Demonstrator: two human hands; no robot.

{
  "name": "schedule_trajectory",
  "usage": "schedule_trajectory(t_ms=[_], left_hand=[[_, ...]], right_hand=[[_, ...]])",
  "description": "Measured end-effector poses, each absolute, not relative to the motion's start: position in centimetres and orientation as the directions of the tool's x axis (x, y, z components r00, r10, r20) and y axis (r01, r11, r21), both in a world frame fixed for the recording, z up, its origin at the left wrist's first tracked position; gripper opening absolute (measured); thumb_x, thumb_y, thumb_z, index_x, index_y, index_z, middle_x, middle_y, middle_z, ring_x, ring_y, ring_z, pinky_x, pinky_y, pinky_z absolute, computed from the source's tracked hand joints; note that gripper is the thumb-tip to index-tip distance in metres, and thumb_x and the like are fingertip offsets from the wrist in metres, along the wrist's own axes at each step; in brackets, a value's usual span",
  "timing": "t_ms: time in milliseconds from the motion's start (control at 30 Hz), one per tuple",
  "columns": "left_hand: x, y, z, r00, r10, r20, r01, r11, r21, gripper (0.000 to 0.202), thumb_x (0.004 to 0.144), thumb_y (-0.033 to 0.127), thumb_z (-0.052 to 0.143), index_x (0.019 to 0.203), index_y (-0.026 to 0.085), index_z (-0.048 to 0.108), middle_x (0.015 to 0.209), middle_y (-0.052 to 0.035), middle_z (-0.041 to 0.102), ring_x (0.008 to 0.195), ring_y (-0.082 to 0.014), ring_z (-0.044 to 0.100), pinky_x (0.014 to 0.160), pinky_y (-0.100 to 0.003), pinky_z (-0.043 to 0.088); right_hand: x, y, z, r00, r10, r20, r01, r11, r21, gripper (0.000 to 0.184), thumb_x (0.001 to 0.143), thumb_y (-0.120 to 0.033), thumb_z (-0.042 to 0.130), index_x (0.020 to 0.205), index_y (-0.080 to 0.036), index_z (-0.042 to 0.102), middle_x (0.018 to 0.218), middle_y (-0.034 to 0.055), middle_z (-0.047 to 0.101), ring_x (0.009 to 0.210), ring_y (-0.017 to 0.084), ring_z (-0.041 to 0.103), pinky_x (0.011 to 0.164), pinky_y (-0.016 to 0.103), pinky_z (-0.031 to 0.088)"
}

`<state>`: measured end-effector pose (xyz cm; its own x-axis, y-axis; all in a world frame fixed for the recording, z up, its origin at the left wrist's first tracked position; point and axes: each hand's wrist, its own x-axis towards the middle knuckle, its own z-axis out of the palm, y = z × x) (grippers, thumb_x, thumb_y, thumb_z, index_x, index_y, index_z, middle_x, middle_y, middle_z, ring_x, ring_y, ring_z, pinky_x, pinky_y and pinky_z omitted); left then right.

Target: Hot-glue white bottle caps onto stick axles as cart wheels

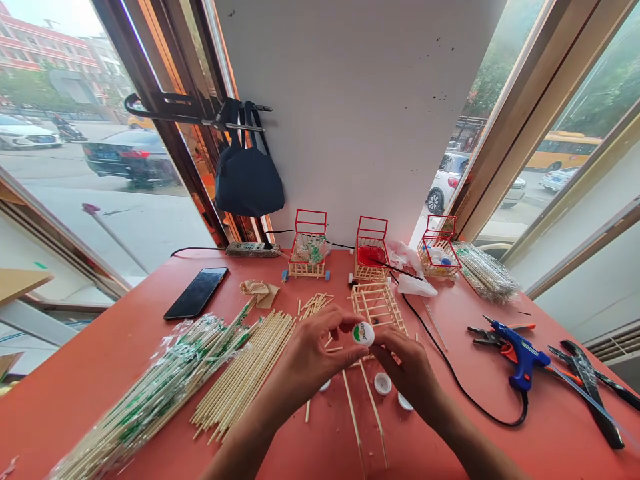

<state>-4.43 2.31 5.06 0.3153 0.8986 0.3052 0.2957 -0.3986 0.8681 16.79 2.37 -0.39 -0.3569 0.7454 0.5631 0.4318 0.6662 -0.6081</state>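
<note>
A white bottle cap (363, 334) with green and dark print on its top is held up over the red table. My left hand (320, 350) pinches it from the left between thumb and fingers. From the other side, the closed fingertips of my right hand (411, 370) grip its right edge. Behind my hands lies a small frame of wooden sticks (377, 303), partly hidden by them. Two long thin sticks (370, 400) stretch from it toward me. Below the hands rests a white cap (383, 383), hollow side up, and another cap (405, 402) is partly covered by my right hand.
Loose sticks (250, 367) and bagged sticks (150, 387) lie left, near a phone (196, 293). Small stick carts (371, 257) with red handles stand at the back. A blue glue gun (525, 360), its black cord looping across the table, and pliers (590, 380) lie right.
</note>
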Motion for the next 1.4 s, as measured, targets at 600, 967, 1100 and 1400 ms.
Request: schedule_trajectory(t_ms=[600, 967, 1100, 1400], left_hand=[[-4.1, 2.0, 4.9, 0.294, 0.902, 0.316, 0.343, -0.408, 0.846, 0.017, 0.086, 0.025, 0.072, 0.103, 0.022, 0.073, 0.09, -0.0009, 0.067, 0.085, -0.0185, 0.06, 0.078, -0.03, 0.046], [-4.0, 2.3, 4.4, 0.286, 0.916, 0.281, 0.263, -0.357, 0.896, 0.026, 0.085, 0.031, 0.077, 0.109, 0.021, 0.075, 0.09, -0.0012, 0.069, 0.083, -0.0185, 0.062, 0.078, -0.031, 0.047], [-4.0, 2.2, 4.8, 0.282, 0.915, 0.29, 0.298, -0.371, 0.88, 0.016, 0.085, 0.025, 0.073, 0.1, 0.021, 0.074, 0.088, -0.0006, 0.068, 0.082, -0.0178, 0.06, 0.076, -0.03, 0.045], [-3.8, 2.1, 4.6, 0.271, 0.917, 0.292, 0.309, -0.37, 0.876, 0.013, 0.085, 0.024, 0.073, 0.097, 0.021, 0.073, 0.089, 0.0, 0.07, 0.081, -0.0173, 0.06, 0.076, -0.03, 0.045]], right_hand=[[16.9, 2.5, -0.8, -0.344, 0.741, 0.576, 0.43, 0.67, -0.605, 0.013, 0.1, -0.016, 0.058, 0.096, -0.023, 0.069, 0.085, 0.0025, 0.075, 0.082, 0.019, 0.069, 0.074, 0.026, 0.051], [16.8, 2.4, -0.7, -0.333, 0.76, 0.559, 0.4, 0.65, -0.646, 0.015, 0.1, -0.015, 0.058, 0.098, -0.023, 0.07, 0.085, 0.0009, 0.076, 0.081, 0.017, 0.07, 0.074, 0.023, 0.05], [16.9, 2.5, -0.9, -0.343, 0.756, 0.557, 0.41, 0.654, -0.636, 0.014, 0.1, -0.015, 0.058, 0.099, -0.023, 0.07, 0.085, 0.0014, 0.075, 0.08, 0.017, 0.07, 0.073, 0.024, 0.05], [16.9, 2.5, -0.9, -0.344, 0.754, 0.56, 0.411, 0.657, -0.632, 0.015, 0.099, -0.015, 0.058, 0.098, -0.023, 0.071, 0.083, 0.0014, 0.076, 0.076, 0.017, 0.07, 0.07, 0.024, 0.05]])
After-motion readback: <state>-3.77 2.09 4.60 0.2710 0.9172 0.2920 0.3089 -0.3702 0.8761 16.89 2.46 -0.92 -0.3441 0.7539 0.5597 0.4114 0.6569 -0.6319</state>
